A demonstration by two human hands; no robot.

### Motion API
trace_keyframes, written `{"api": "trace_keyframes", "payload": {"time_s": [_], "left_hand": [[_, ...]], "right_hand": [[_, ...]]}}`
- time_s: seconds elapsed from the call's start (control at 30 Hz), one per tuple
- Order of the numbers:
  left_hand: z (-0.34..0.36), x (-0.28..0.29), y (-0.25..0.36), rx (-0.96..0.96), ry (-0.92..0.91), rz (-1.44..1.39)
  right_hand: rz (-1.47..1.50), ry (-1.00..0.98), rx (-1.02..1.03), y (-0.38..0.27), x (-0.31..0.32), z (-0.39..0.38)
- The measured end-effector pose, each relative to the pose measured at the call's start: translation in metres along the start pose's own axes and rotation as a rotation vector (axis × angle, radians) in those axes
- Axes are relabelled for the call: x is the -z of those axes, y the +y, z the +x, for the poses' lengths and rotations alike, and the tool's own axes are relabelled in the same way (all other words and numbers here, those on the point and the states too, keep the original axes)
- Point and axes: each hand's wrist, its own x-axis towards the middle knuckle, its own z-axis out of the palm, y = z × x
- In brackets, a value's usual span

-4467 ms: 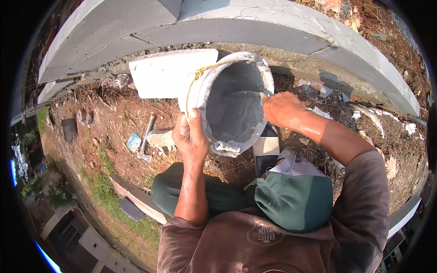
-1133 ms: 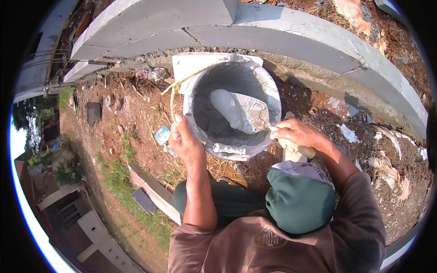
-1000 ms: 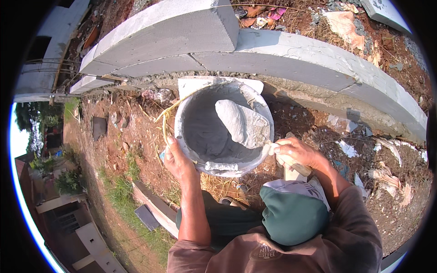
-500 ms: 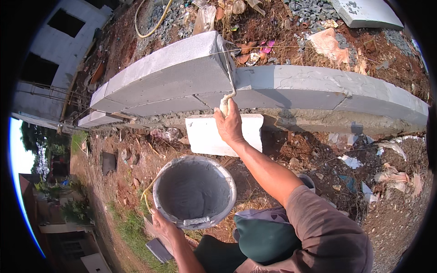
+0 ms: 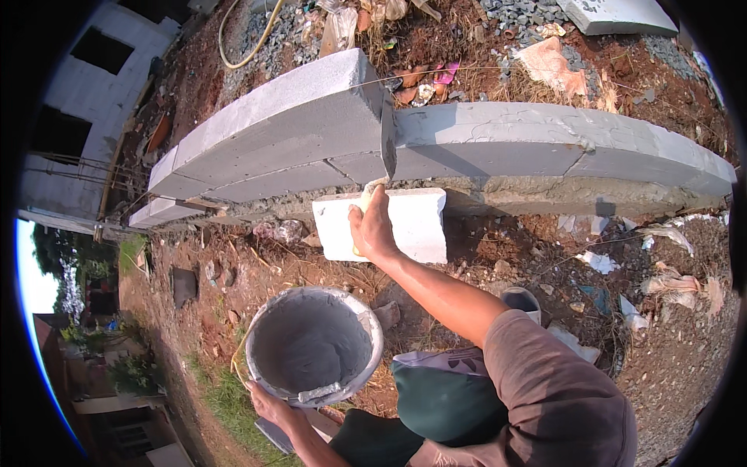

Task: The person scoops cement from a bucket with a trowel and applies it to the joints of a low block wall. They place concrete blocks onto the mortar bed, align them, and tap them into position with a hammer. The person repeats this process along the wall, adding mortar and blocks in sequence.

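Note:
My right hand (image 5: 373, 227) is closed around the handle of a trowel (image 5: 388, 144). Its blade stands edge-on to me, against the mortar-smeared end of an upper grey block (image 5: 272, 105) in a low wall. Below, my left hand (image 5: 272, 405) grips the near-left edge of a round bucket (image 5: 373, 331), by its rim and yellowish cord handle. Grey wet mortar (image 5: 311, 350) lies inside the bucket, with a smear on its near rim. A white block (image 5: 420, 226) lies at the wall's foot, partly behind my right hand.
A lower course of blocks (image 5: 506, 159) runs right from the raised end. A thin string line (image 5: 467, 68) crosses above the wall. Gravel (image 5: 521, 12), a loose slab (image 5: 618, 15) and torn sacking (image 5: 554, 66) lie beyond. Litter (image 5: 599, 261) covers the right-hand soil.
My right hand has drawn slightly down and left, and the trowel blade has turned against the block's end. The bucket and my left hand have shifted left and a little toward me.

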Motion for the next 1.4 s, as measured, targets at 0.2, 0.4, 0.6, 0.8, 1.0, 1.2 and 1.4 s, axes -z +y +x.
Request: {"api": "trace_keyframes", "payload": {"time_s": [0.2, 0.4, 0.6, 0.8, 1.0, 1.2, 1.4], "left_hand": [[0.008, 0.003, 0.002, 0.024, -0.013, -0.058], [0.016, -0.001, -0.005, 0.022, -0.063, -0.013], [-0.018, -0.038, 0.021, -0.033, 0.015, -0.028], [-0.013, -0.034, 0.013, -0.009, 0.048, -0.033], [-0.009, -0.031, 0.006, -0.031, -0.015, -0.036], [-0.011, -0.034, 0.007, -0.01, -0.026, 0.005], [-0.015, -0.031, 0.012, 0.043, -0.121, -0.029]], "right_hand": [[0.177, -0.19, -0.128, -0.013, 0.093, -0.052], [0.334, -0.228, -0.351, -0.045, 0.089, 0.037], [0.119, -0.199, -0.094, -0.098, 0.083, 0.034], [0.216, -0.198, 0.135, -0.066, 0.081, -0.038], [0.161, 0.015, 0.141, -0.047, 0.034, 0.008], [0.015, -0.092, 0.283, -0.02, 0.034, -0.028], [-0.226, -0.795, -0.001, -0.021, 0.16, -0.069]]}}
